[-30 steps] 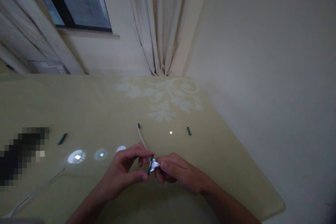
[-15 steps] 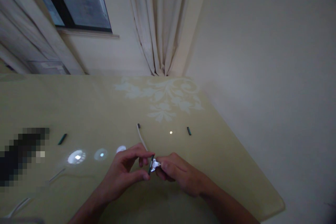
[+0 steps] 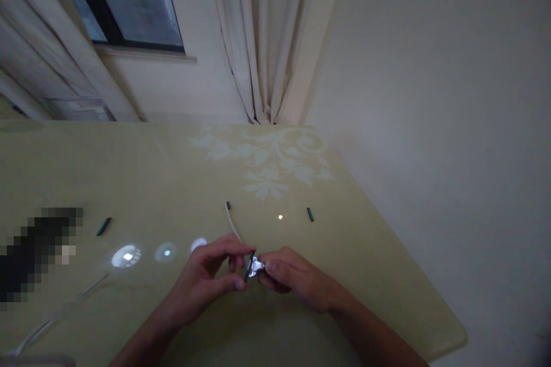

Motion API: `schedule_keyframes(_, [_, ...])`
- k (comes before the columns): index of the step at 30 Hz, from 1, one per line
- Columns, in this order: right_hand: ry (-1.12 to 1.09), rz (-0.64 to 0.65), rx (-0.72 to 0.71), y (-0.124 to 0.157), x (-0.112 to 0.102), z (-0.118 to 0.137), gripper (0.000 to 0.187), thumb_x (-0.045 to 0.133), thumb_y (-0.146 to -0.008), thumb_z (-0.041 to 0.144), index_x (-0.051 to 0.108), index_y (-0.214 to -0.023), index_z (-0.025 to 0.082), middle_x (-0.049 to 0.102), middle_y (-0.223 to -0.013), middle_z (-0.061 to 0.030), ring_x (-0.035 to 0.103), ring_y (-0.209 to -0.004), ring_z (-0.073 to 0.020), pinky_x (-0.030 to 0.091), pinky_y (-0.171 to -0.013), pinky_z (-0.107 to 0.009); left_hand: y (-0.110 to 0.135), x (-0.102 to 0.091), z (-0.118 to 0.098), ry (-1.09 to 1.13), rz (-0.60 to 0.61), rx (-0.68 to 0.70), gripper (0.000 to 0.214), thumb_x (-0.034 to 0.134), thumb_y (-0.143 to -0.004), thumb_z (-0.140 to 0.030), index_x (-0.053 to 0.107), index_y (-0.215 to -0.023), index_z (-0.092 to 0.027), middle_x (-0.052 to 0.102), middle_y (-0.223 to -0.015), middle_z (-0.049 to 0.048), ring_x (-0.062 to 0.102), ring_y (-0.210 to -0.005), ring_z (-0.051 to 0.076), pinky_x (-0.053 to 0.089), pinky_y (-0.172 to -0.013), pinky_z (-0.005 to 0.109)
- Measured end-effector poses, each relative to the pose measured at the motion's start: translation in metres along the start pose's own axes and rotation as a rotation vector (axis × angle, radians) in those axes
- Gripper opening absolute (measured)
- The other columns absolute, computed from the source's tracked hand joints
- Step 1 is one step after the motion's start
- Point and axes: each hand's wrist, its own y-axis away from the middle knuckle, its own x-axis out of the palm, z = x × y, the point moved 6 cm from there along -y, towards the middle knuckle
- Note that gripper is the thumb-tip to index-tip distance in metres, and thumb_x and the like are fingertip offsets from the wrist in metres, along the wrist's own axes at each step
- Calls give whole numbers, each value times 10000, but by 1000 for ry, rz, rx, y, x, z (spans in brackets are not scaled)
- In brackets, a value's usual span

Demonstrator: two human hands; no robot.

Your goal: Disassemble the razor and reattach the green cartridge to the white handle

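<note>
My left hand pinches a slim dark-green strip, which looks like a razor cartridge, between thumb and index finger by its two ends. My right hand is closed around a shiny silver piece that looks like a razor handle; its wide end faces the cartridge and appears to touch it. The fingers hide the rest of the handle. Just beyond my left hand lies a white toothbrush with dark bristles, its near end hidden by my fingers.
Two more dark-green strips lie on the glossy yellowish table: one strip at left, another strip at right. A white cord runs at lower left near a blurred dark area. Curtains and a wall border the table.
Both hands have barely shifted; the cartridge and the silver handle sit slightly higher and further right. They remain held together in the same grip.
</note>
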Motion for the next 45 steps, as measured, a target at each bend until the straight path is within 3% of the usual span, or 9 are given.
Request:
schedule_keyframes(14, [-70,31,44,1,0,-8,582,436,-1091,693,518,-815,188,405,-688,50,330,-587,-105,279,-570,-265,1,1,3,5,17,13,373,964,-799,-341,870,-1150,-260,723,-819,38,641,-770,183,500,-720,294])
schedule_keyframes(23, [159,-33,-45,1,1,4,558,303,-1148,624,441,-796,213,404,-718,44,365,-650,-131,318,-660,-286,1,0,1,-57,-13,32,361,967,-790,-366,885,-1129,-269,704,-793,31,621,-752,173,483,-696,280])
schedule_keyframes(30, [188,-44,-41,1,1,5,541,304,-1153,598,429,-791,216,399,-715,47,364,-651,-132,310,-658,-287,-1,1,3,-37,-37,25,360,979,-765,-397,896,-1092,-273,699,-761,25,625,-724,160,492,-670,261])
schedule_keyframes(45, [25,45,-9,1,-3,2,540,402,-1130,631,477,-812,201,415,-710,44,357,-636,-122,307,-632,-283,-2,5,0,-9,17,-25,352,945,-817,-392,885,-1154,-309,690,-795,26,611,-762,166,474,-701,275])
